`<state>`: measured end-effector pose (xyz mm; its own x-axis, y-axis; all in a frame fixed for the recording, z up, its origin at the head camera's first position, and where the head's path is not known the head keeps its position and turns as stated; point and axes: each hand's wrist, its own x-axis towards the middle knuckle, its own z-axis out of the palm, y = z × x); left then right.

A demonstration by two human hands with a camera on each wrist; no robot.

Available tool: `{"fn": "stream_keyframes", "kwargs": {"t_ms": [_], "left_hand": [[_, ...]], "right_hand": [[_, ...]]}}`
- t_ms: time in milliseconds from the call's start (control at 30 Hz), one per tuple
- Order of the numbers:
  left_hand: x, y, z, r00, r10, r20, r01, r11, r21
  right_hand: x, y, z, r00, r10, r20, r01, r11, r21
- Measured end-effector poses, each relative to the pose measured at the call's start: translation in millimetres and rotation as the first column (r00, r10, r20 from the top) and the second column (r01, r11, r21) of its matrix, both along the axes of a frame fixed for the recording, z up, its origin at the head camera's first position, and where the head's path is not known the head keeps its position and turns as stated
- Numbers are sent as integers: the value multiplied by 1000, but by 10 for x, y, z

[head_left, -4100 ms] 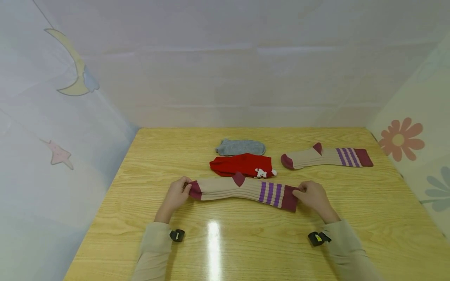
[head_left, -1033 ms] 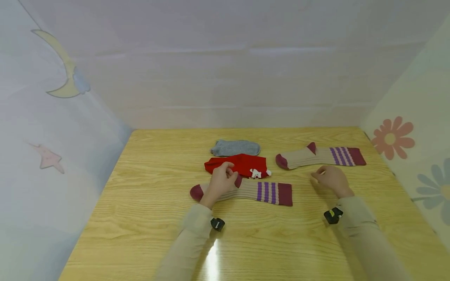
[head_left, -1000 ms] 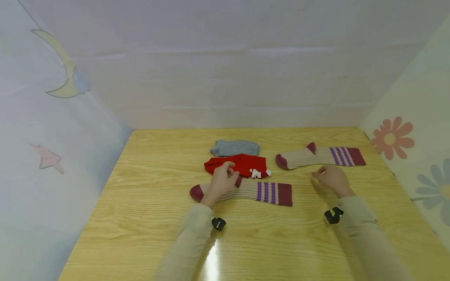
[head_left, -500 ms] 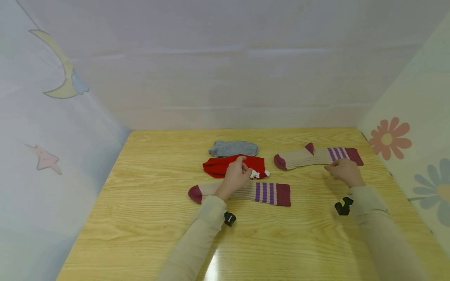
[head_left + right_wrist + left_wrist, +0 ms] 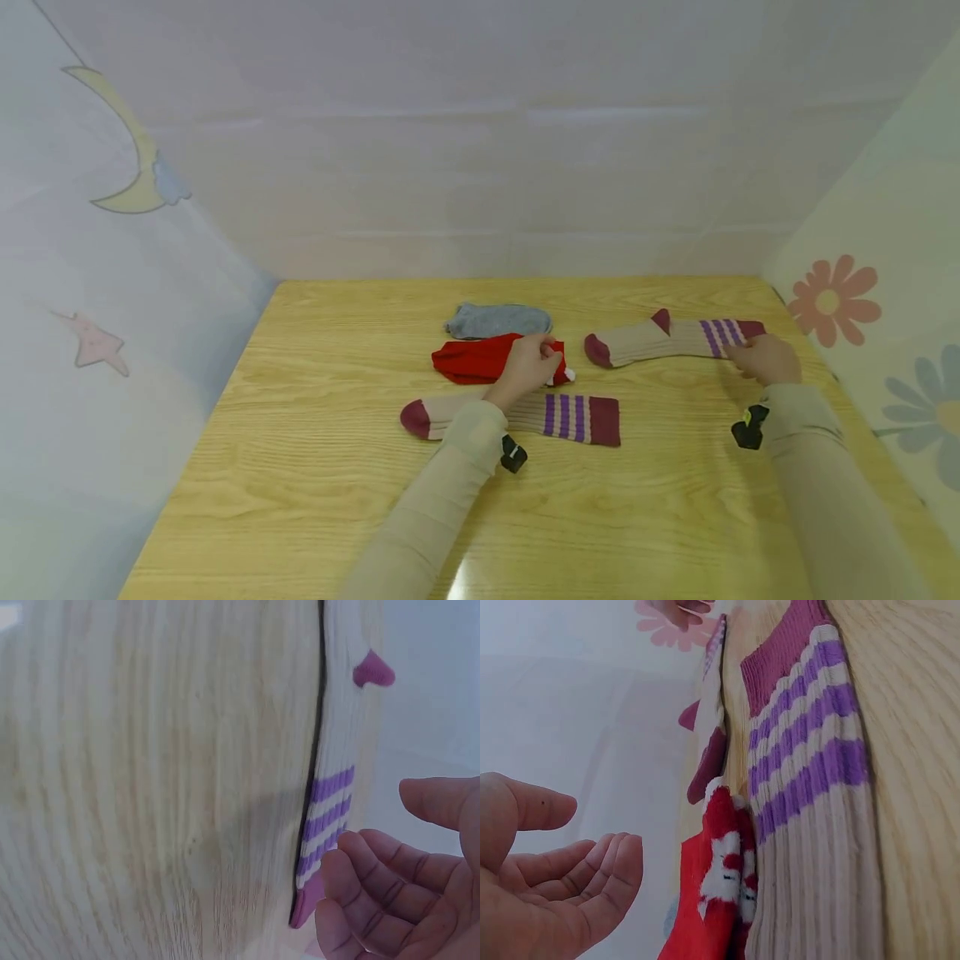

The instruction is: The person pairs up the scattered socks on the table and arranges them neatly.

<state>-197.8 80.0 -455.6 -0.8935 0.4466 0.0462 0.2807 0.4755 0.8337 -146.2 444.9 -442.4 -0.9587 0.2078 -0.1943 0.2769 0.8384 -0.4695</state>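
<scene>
My left hand (image 5: 528, 367) hovers over the red sock (image 5: 472, 360); in the left wrist view its fingers are loosely curved, thumb apart, with nothing between them. A beige sock with purple stripes (image 5: 567, 417) lies flat under my left wrist, its maroon toe to the left and its heel hidden by the arm. My right hand (image 5: 768, 360) is at the maroon cuff of the second striped sock (image 5: 637, 342), covering part of it. The right wrist view shows these fingers (image 5: 375, 892) loosely bent beside the stripes, holding nothing.
A grey sock (image 5: 501, 321) lies behind the red one, near the back of the wooden table (image 5: 315, 467). Pale printed sheets (image 5: 487, 167) rise like walls at the back and both sides.
The near striped sock, earlier held by toe and cuff, has been let go and lies flat. Both hands have since moved to the right, the right one reaching the far striped sock's cuff end.
</scene>
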Motion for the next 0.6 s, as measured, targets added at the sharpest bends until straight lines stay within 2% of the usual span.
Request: {"fn": "stream_keyframes", "kwargs": {"t_ms": [167,367,500,600], "left_hand": [[-59,140,-8,999,14,36,-15,1000,15],[-79,316,-40,995,48,88,-52,998,39],[-89,452,-55,989,70,131,-74,997,24],[-128,559,-64,989,77,123,-77,997,-4]], "right_hand": [[-22,134,-24,999,-34,23,34,999,10],[-42,251,-20,997,-67,26,63,990,128],[-46,343,-37,990,-143,9,140,978,153],[-59,423,-54,982,-187,39,178,970,165]]}}
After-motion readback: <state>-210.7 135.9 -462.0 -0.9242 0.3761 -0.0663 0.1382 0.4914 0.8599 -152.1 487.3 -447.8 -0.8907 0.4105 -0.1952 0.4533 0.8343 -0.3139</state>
